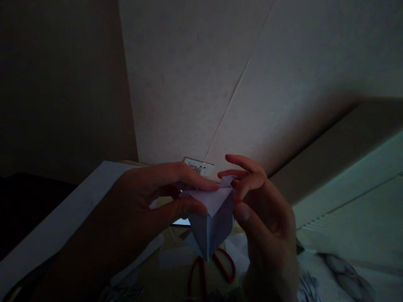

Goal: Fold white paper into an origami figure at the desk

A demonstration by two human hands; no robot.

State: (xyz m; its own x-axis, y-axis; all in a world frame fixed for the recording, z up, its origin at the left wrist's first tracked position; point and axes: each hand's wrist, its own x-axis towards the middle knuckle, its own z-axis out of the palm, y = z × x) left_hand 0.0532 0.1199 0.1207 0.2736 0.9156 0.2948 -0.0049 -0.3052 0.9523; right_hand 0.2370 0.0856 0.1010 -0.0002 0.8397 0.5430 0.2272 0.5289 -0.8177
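A folded paper shape (218,226), pale and box-like with a pointed lower corner, is held up in front of me. My left hand (163,191) grips its left side, the thumb on the front flap and the index finger along the top edge. On the other side, my right hand (267,214) has its thumb and index finger at the paper's right edge, beside a small upright folded tip (227,181). Its other fingers are raised and bent. The paper hides part of both hands' fingertips.
Below the paper, red-handled scissors (231,270) lie on a table among paper pieces (176,256). A lit screen (181,222) shows partly behind the hands. A wall socket (203,167) is at the back. White board-like surface (103,178) stands left; a pale cabinet (352,201) is on the right.
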